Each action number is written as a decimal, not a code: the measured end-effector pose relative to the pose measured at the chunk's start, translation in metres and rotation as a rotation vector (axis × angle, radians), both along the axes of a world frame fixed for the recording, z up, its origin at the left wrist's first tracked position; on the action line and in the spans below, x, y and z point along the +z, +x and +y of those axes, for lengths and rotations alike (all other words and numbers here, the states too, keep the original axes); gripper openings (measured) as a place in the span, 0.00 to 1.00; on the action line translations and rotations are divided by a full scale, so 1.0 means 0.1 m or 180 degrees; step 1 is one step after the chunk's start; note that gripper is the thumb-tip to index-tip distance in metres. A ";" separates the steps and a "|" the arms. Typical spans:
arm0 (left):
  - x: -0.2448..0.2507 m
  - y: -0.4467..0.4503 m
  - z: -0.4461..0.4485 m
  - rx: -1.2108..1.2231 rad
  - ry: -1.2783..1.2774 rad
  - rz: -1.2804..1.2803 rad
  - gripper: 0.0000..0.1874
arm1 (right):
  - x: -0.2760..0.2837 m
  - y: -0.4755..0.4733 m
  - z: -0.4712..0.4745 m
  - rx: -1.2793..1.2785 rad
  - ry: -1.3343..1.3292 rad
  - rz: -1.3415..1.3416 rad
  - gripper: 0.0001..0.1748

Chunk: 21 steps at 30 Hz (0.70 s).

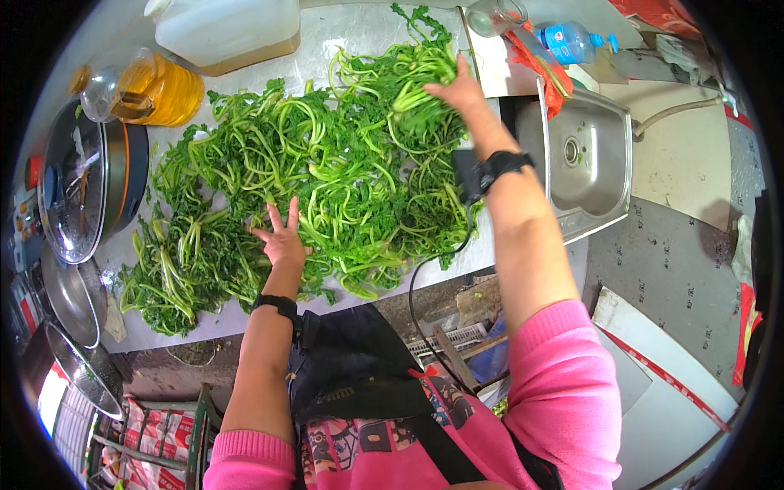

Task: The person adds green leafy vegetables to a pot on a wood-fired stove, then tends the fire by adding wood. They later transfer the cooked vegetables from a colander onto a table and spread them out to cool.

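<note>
Leafy green vegetables (343, 184) with long pale stems lie spread in a wide tangle over the grey countertop (361, 24). My left hand (283, 237) rests over the near-left part of the heap, its fingers spread apart. At the far right of the heap, my right hand (460, 92) is on a clump of greens (422, 98); some of the leaves there are blurred. Thumb and fingers of that hand are apart, and whether it grips any stems is unclear. Each wrist wears a black strap, with a dark box and cable at the right one.
Behind the greens stand a plastic jug (226, 30) and an oil bottle (159, 89). A lidded electric pan (79, 177), a metal bowl (73, 300) and a colander (86, 370) line the left. To the right are a steel sink (591, 162), a blue pump bottle (566, 43) and a glass jar (493, 17).
</note>
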<state>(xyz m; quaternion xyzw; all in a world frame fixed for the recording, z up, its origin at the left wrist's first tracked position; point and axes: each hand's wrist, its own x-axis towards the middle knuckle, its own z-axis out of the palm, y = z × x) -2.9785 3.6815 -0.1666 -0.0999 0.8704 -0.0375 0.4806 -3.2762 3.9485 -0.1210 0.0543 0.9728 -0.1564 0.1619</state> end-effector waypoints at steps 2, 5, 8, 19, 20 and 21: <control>-0.03 0.03 -0.01 -0.0063 0.0026 0.0025 0.65 | 0.15 -0.21 0.21 -0.0105 -0.1155 -0.0463 0.49; -0.05 0.05 0.00 0.0101 -0.0010 0.0043 0.64 | 0.60 -0.26 0.42 -0.0724 -0.3124 -0.0456 0.29; -0.03 0.03 0.01 0.0377 -0.0044 0.0113 0.65 | 1.21 -0.21 0.40 -0.0294 -0.3543 -0.0187 0.21; 0.03 0.00 0.01 0.0387 0.0040 0.0114 0.63 | 1.29 -0.10 0.48 -0.0451 -0.3542 -0.0375 0.26; 0.04 0.01 0.00 0.0378 0.0036 0.0112 0.63 | 1.15 -0.05 0.35 0.0138 -0.1885 0.0407 0.31; 0.05 0.02 -0.01 0.0378 0.0032 0.0109 0.62 | 1.03 0.04 0.20 0.0557 -0.0881 0.0650 0.35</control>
